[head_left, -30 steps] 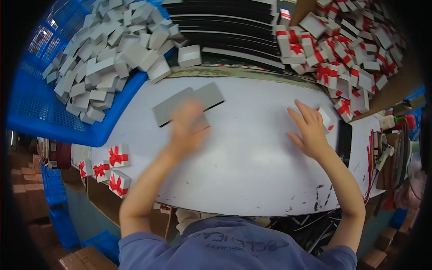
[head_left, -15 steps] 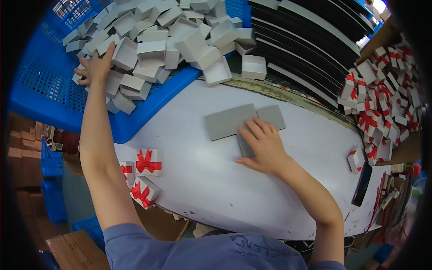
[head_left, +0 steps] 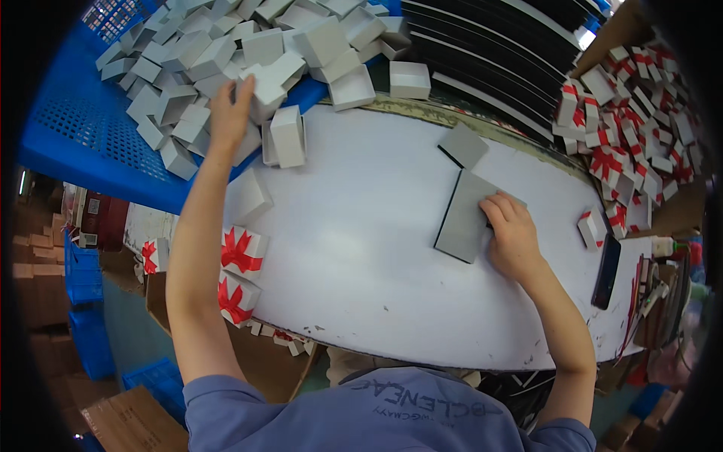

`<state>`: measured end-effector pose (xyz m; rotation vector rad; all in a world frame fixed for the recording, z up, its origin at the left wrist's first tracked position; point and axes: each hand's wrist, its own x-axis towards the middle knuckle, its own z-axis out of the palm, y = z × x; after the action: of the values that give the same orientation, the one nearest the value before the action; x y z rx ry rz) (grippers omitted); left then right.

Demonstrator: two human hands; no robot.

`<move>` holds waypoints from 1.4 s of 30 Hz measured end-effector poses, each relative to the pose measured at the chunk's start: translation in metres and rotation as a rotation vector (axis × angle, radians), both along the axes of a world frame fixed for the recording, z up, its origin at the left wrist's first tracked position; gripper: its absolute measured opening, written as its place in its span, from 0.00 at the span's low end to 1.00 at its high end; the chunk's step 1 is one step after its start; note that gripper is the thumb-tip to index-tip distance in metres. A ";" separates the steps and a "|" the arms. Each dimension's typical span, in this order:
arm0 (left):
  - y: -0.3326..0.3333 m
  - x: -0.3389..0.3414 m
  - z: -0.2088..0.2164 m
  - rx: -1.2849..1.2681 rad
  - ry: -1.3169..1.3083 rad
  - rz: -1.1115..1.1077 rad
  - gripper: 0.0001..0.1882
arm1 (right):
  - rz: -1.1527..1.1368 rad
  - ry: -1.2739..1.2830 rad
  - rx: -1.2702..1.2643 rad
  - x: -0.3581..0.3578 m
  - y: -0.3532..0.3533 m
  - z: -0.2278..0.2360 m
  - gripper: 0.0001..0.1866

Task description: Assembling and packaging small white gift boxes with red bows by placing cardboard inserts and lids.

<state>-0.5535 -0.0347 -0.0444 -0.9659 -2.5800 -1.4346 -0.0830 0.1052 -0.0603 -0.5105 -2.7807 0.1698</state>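
My left hand [head_left: 233, 113] reaches into the pile of small white open boxes [head_left: 192, 49] at the edge of the blue plastic basket [head_left: 83, 143]. Thumb and fingers are apart, with the fingertips against the boxes. A few white boxes [head_left: 288, 137] lie on the white table just beside it. My right hand [head_left: 516, 233] is closed over the edge of flat grey blocks [head_left: 468, 211], fingers bent and together. A smaller grey block [head_left: 463, 146] lies just beyond them. How the thumb sits is hidden.
White lids with red bows [head_left: 239, 252] lie near the left table edge. A heap of similar lids [head_left: 625, 143] fills a carton at right. A black phone [head_left: 606, 273] rests by the right edge. Stacked black-and-white sheets [head_left: 482, 68] stand behind the table [head_left: 361, 264].
My left hand has moved right and toward me, and several white boxes have come onto the table. My right hand has shifted the grey blocks to the right and turned them.
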 end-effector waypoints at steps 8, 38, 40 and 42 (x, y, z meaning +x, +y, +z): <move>0.041 0.134 -0.023 -0.120 0.331 -0.345 0.32 | -0.105 -0.221 0.176 0.024 -0.028 0.004 0.30; -0.076 0.331 -0.047 -0.043 0.091 -1.061 0.47 | 0.312 0.275 -0.294 0.055 -0.059 0.018 0.13; -0.080 0.322 -0.035 -0.208 0.438 -1.116 0.33 | -0.252 0.423 -0.103 0.097 0.005 0.003 0.07; -0.080 0.318 -0.025 -0.264 0.457 -1.140 0.30 | -0.580 0.099 0.307 0.153 0.052 0.005 0.07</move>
<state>-0.2351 -0.1143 -0.0691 -2.6581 -1.8700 -0.7152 0.0698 0.1568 -0.0549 -1.1478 -2.3790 -0.3437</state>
